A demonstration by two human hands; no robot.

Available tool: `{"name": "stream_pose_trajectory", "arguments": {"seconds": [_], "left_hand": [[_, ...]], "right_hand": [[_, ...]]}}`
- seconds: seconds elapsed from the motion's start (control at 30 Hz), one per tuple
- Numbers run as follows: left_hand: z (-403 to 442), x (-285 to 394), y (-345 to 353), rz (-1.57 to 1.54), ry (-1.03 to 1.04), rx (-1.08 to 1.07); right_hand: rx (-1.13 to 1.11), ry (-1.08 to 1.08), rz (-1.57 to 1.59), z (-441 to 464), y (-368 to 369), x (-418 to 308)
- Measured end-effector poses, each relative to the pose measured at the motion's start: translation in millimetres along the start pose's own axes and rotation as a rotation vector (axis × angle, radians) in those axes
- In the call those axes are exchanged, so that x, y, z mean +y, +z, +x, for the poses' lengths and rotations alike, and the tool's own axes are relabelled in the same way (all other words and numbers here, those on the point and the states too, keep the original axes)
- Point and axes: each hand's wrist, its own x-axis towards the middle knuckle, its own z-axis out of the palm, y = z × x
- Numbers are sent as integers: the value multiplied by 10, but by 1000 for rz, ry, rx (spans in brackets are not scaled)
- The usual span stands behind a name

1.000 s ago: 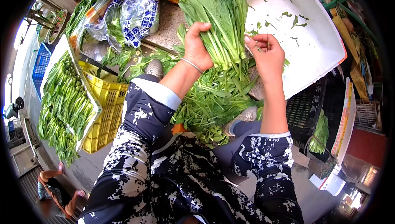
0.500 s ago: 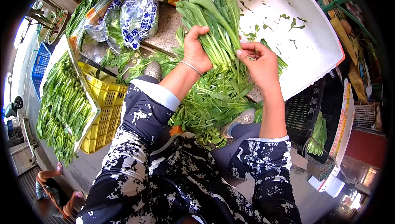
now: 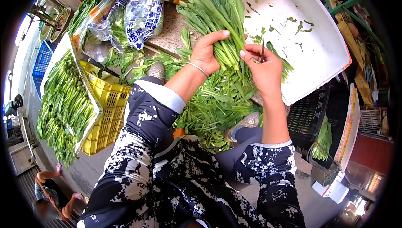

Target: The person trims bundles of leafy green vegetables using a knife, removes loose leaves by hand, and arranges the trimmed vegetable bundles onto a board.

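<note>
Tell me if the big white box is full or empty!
Nearly empty: the big white box has only a few leaf scraps scattered inside, with bare white showing between them.

Bright, diffuse daylight; L edge of scene blown out to white. White box (image 3: 312,56) v. bright inside, w/ soft greyish shading toward its far end. Small glints on plastic bag (image 3: 144,16). Black crate (image 3: 307,113) at R dim, glare spots near R. Strong fisheye bend, blk vignette all round. Middle fairly sharp; person (image 3: 52,194) near L soft, head blurred.

Pile of greens (image 3: 217,102) between the two shoes (image 3: 247,125).
</note>
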Motion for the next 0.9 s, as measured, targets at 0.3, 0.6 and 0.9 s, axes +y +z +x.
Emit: {"name": "stream_pose_trajectory", "arguments": {"seconds": [0.3, 0.6, 0.9], "left_hand": [[1, 23, -33, 64, -23, -57], [12, -10, -34, 93, -24, -32], [27, -28, -67, 64, -18, 115]], "right_hand": [[39, 9, -85, -44, 51, -28], [54, -27, -212, -42, 26, 44], [112, -58, -197, -55, 119, 172]]}}
